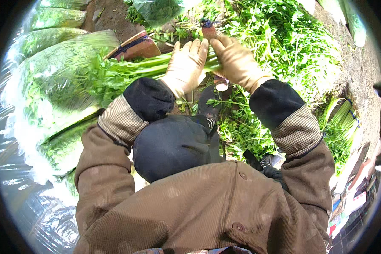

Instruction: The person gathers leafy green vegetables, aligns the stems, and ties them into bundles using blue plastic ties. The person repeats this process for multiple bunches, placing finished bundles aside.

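Observation:
Both my hands wear cream gloves and lie over a bunch of celery [146, 65] with long pale green stalks. My left hand [185, 65] rests across the stalks with its fingers stretched out and side by side. Close beside it, my right hand [238, 62] reaches over the other end of the bunch, fingers extended. The undersides of both hands are hidden. A reddish-brown upright piece with a dark blue tie [208, 30] stands just beyond the fingertips. Left of my left hand is a curved brown piece with a dark band [140, 47].
Clear plastic bags of leafy greens [59, 72] lie along the left on shiny sheeting [25, 203]. Loose leafy stalks [292, 55] are heaped at the right. A tied celery bundle [340, 120] lies farther right. My dark-clad knee [173, 146] is below my hands.

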Motion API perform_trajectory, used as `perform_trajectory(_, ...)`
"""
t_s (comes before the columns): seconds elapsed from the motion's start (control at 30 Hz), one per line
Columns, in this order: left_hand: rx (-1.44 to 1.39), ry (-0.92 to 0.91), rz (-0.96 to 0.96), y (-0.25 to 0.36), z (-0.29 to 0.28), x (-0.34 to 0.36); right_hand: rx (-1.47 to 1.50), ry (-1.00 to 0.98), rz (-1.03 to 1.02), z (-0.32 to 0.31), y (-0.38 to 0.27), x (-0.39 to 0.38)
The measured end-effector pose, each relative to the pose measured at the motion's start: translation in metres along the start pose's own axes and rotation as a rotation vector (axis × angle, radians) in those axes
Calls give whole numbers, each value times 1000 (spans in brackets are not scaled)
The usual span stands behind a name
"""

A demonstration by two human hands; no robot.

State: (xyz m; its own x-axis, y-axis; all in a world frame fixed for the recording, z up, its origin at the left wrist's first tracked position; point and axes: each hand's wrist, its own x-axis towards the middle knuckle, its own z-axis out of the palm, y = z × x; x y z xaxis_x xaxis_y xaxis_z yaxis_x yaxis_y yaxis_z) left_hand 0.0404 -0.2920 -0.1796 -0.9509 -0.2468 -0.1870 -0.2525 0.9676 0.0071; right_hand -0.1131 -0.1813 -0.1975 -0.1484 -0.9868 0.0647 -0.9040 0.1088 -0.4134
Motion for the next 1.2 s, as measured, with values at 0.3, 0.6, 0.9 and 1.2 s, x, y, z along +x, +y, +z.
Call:
perform_trajectory(0.3, -90, -392, -23, -6, -23, 54, 21, -128, 109, 0, 1, 1)
perform_trajectory(0.6, -241, -9, -62, -2, 13, 27, 479, -82, 114, -39, 21, -8)
perform_trajectory(0.9, -182, 257, 27, 1, 21, 19, 91, -192, 177, -10, -1, -2)
perform_trajectory(1.2, -252, -222, -74, 1, -10, 39, 62, -242, 187, -14, -3, -1)
